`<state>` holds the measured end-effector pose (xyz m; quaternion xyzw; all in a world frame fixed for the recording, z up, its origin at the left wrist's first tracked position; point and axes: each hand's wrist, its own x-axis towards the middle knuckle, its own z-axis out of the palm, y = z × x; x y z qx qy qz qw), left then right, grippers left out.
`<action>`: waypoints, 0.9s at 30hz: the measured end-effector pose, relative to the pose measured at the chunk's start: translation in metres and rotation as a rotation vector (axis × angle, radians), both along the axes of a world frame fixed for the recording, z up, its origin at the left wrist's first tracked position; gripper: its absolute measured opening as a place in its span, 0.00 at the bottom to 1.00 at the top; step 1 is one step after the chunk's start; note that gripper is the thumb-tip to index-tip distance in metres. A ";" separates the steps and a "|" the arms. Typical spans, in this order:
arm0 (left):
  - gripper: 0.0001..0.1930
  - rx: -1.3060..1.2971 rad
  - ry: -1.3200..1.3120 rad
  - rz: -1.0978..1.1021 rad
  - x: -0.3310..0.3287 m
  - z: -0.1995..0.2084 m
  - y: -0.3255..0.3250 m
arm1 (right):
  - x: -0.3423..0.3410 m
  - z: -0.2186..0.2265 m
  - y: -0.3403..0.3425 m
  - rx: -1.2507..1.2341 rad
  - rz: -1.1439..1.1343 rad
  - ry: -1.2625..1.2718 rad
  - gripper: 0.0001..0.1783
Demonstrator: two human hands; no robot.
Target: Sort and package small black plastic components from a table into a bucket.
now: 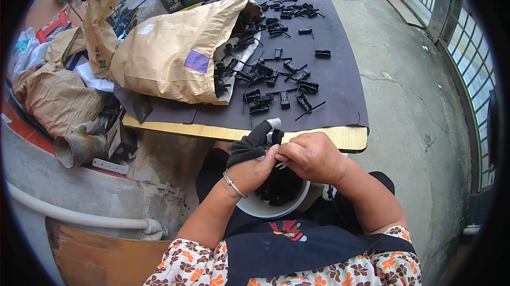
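My left hand (255,161), in a dark partial glove with a grey fingertip and a bracelet at the wrist, closes around a small black plastic part (277,137). Against it, my right hand (314,156) is bare, its thumb and fingers pinched together; a small pale tip (282,165) shows below them, its kind unclear. Both hands meet just in front of the table edge, over a white bucket (302,201) between my legs. Black pieces (279,188) fill part of the bucket. Similar black plastic parts (285,100) with thin stems lie scattered on the table.
A large brown paper sack (159,63) lies on the dark table cover (340,89), its mouth spilling black parts. Further left are crumpled bags (61,97) and a rusty metal pipe piece (79,148). A barred gate (470,68) stands right, beyond the concrete floor (404,100).
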<state>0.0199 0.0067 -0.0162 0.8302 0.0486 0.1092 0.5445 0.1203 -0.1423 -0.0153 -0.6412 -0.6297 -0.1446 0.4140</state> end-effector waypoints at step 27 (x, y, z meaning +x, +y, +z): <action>0.17 -0.228 -0.091 0.097 -0.004 0.000 -0.011 | -0.003 -0.007 0.002 -0.161 -0.034 0.569 0.10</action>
